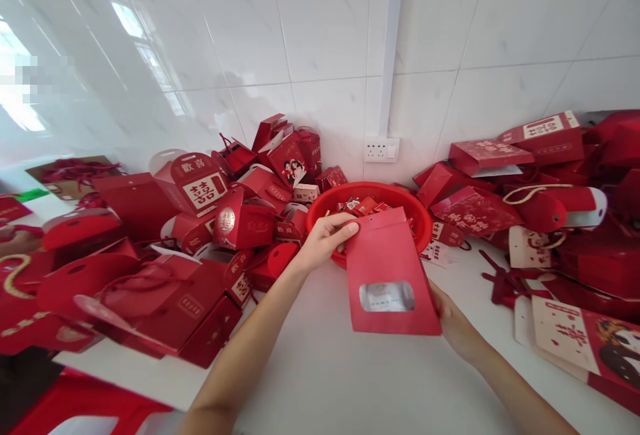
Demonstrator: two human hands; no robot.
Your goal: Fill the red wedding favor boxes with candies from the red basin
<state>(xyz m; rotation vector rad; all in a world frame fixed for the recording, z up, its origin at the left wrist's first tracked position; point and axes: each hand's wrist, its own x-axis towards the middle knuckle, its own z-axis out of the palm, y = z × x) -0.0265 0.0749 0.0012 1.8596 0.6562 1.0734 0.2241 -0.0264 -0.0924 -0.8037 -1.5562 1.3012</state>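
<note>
Left hand (pixel 327 240) pinches top corner of red bag (pixel 383 251) (window (pixel 387 297) near bottom); right hand (pixel 454 323) clasps lower side; basket (pixel 423 211) of packets (pixel 366 206) just behind.

The bag (pixel 385 248) looks like smooth, matt card, its window (pixel 387 297) shiny clear plastic. At twelve o'clock from it the basket (pixel 420 209) is glossy plastic, and farther back the wall tiles (pixel 325 35) gleam, polished and smooth. I see soft cloth ribbon (pixel 504 285) at three o'clock, pale twisted cord (pixel 525 189) at two, and shiny plastic on the stool (pixel 90 398) at eight.
</note>
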